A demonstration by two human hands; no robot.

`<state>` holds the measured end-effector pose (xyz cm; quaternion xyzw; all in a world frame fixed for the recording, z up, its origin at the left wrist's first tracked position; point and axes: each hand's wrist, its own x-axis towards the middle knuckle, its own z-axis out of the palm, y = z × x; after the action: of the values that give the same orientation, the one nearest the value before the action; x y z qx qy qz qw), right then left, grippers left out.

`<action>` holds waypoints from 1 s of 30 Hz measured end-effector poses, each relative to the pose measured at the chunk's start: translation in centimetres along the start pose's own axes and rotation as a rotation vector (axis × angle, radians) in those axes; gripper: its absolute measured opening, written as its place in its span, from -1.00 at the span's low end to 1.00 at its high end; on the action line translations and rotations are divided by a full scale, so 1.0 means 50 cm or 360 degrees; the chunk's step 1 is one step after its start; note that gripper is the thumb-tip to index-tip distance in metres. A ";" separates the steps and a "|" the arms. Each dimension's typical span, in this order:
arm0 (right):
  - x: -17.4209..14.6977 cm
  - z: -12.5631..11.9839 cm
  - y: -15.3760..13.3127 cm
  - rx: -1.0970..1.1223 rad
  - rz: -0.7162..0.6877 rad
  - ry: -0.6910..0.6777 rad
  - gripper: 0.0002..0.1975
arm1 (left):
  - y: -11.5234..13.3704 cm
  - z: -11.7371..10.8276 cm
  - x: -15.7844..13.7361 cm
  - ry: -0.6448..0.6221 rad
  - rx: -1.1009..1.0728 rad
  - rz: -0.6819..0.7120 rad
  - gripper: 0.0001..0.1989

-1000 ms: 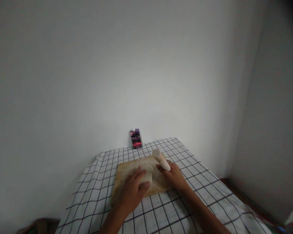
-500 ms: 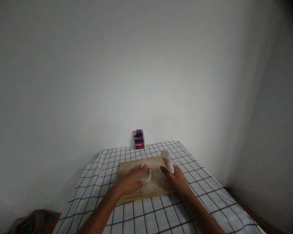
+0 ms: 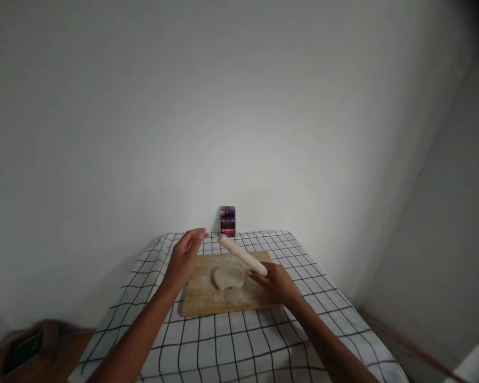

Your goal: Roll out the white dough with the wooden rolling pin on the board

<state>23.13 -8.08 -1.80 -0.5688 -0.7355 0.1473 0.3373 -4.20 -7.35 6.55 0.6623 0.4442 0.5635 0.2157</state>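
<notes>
A flat, pale piece of dough lies near the middle of a floured wooden board. Over the board's right side, my right hand grips one end of a white rolling pin. The pin slants up and to the left, its far end raised above the board and apart from the dough. My left hand is lifted above the board's left back corner. Its fingers are partly bent and apart, pointing toward the pin's far end, with nothing held.
A white cloth with dark grid lines covers the table. A pixelated dark upright object stands at the back against the wall. At the lower left, below table height, is a brown object with a dark panel.
My left hand has left the dough and risen up and to the left, uncovering it. The rolling pin has tipped from nearly upright toward the left in my right hand.
</notes>
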 end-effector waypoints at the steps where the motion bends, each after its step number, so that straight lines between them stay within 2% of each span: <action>1: 0.002 -0.006 -0.014 -0.0199 -0.0013 -0.0082 -0.49 | 0.013 0.001 0.000 0.0013 -0.0010 0.0041 -0.53; 4: 0.009 -0.020 -0.050 -0.0650 -0.0027 -0.0266 -0.41 | 0.018 0.029 -0.019 -0.0204 0.0241 0.0108 -0.57; 7: 0.015 -0.027 -0.066 -0.0820 -0.0066 -0.0399 -0.30 | -0.028 0.073 -0.046 -0.0567 0.0723 0.0154 -0.58; 8: 0.018 -0.028 -0.067 -0.0838 -0.0084 -0.0417 -0.26 | -0.049 0.084 -0.052 -0.0620 0.0848 0.0169 -0.59; 12: 0.032 -0.027 -0.060 -0.0845 -0.0110 -0.0380 -0.20 | -0.116 0.103 -0.045 -0.0643 0.1103 0.0158 -0.52; 16: 0.051 -0.018 -0.050 -0.0883 -0.0057 -0.0402 -0.29 | -0.140 0.101 -0.017 -0.0773 0.1121 0.0182 -0.53; 20: 0.045 0.001 -0.038 -0.0904 -0.0006 -0.0353 -0.35 | -0.147 0.106 -0.009 -0.0775 0.1135 0.0213 -0.56; 26: -0.009 0.036 -0.011 -0.0822 0.0008 -0.0153 -0.41 | -0.126 0.107 -0.046 -0.0638 0.1160 0.0323 -0.58; 30: -0.006 0.036 0.007 -0.0791 -0.0036 -0.0186 -0.46 | -0.118 0.105 -0.059 -0.0639 0.1164 0.0296 -0.56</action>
<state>22.21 -7.95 -3.42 -0.6164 -0.7738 -0.0092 0.1457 -1.22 -5.64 -1.15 0.8290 0.5024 0.2458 -0.0030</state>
